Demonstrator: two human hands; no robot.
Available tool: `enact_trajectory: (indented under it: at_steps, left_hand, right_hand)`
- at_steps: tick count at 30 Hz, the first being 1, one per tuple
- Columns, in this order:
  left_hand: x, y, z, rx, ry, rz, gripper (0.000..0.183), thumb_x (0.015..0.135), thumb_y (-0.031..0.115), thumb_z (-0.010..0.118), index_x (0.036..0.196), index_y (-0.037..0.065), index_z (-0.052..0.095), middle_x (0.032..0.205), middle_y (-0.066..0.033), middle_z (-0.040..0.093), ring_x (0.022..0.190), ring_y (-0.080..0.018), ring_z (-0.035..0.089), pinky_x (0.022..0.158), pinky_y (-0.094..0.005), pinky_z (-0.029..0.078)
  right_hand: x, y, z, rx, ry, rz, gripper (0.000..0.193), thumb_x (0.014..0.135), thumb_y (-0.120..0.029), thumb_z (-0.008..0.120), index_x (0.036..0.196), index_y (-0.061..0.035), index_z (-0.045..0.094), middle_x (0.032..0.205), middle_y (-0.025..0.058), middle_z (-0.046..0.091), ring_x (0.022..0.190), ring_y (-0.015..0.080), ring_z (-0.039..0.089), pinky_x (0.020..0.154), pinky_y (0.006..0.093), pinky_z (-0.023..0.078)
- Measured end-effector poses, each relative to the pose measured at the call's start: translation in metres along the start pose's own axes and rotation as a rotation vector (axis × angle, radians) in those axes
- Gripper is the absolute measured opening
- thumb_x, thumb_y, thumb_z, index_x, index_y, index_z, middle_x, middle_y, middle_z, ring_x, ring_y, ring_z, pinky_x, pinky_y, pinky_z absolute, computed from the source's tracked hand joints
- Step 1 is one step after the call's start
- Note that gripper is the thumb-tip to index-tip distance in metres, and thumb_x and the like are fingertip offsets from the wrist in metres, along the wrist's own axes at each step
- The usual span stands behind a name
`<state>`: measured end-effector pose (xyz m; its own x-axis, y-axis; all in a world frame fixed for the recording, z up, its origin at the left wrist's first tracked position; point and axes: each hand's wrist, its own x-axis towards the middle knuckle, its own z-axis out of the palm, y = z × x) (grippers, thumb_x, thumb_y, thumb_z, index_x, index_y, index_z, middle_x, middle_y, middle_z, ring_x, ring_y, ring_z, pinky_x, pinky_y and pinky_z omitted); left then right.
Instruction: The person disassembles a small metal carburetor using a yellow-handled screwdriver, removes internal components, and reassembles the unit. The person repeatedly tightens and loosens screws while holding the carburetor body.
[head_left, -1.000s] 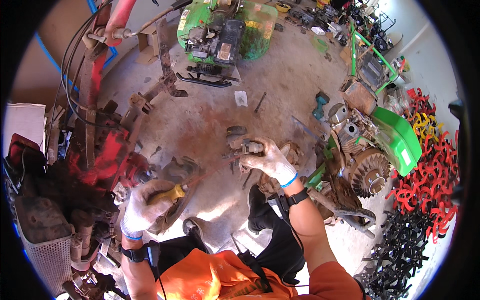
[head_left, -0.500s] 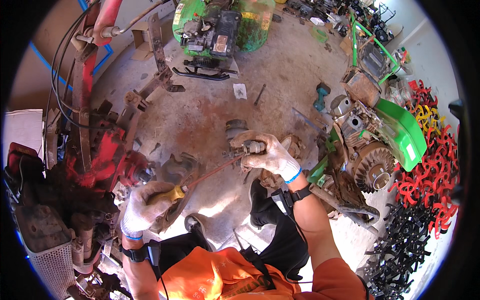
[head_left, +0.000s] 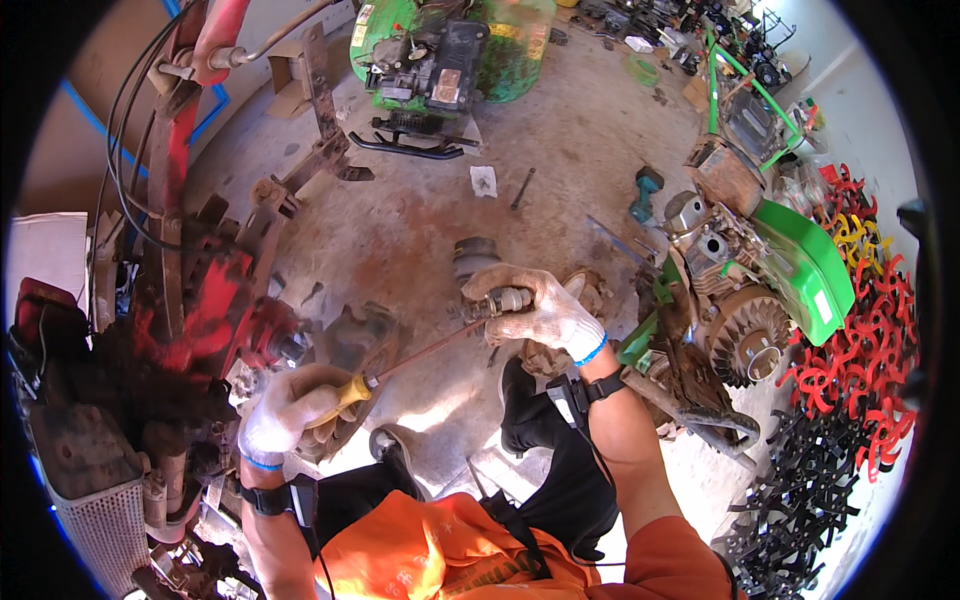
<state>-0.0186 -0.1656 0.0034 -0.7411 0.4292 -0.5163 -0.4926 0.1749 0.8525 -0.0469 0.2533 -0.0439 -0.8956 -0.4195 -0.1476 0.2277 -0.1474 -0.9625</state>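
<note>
My left hand (head_left: 286,408), in a whitish work glove, is closed round the yellow handle of a screwdriver (head_left: 353,390). Its long, rusty-looking shaft slants up to the right. In my gloved right hand (head_left: 553,318) a small stepped metal cylinder (head_left: 510,299) is gripped between thumb and fingers. The screwdriver's tip reaches that part's left end; whether it touches or goes inside I cannot tell. Just beyond the right hand sits a dark round metal part (head_left: 474,254) on the floor.
Red machinery (head_left: 215,310) crowds the left. At right stand an engine with a finned flywheel (head_left: 742,330) and a green cover (head_left: 800,270). Red curved blades (head_left: 850,340) and black ones (head_left: 800,500) are heaped by the wall. A teal power tool (head_left: 645,195) lies farther off, near a green machine (head_left: 430,70).
Both hands keep their grips on the screwdriver and the metal cylinder. The left hand and the screwdriver have shifted slightly down and left; the right hand has hardly moved.
</note>
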Motion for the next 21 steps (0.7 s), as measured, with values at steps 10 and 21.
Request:
enact_trajectory:
  at_steps: [10, 21]
  left_hand:
    - [0.031, -0.046, -0.006, -0.269, -0.298, -0.207, 0.045, 0.108, 0.029, 0.059, 0.124, -0.01, 0.073, 0.083, -0.0133, 0.073, 0.049, -0.0072, 0.054, 0.04, -0.022, 0.033]
    - [0.018, -0.03, 0.023, 0.067, -0.014, -0.068, 0.032, 0.106, 0.02, 0.07, 0.124, -0.005, 0.078, 0.079, -0.0037, 0.072, 0.051, -0.0046, 0.052, 0.043, -0.0228, 0.036]
  right_hand:
    - [-0.007, 0.009, 0.001, -0.208, -0.1, 0.015, 0.05, 0.086, 0.008, 0.086, 0.132, -0.0036, 0.071, 0.128, 0.0031, 0.073, 0.119, 0.0146, 0.068, 0.097, 0.0324, 0.059]
    - [-0.008, 0.023, -0.007, -0.166, -0.006, 0.197, 0.044, 0.086, -0.005, 0.095, 0.124, -0.0025, 0.073, 0.121, 0.003, 0.073, 0.111, 0.0126, 0.069, 0.093, 0.0318, 0.061]
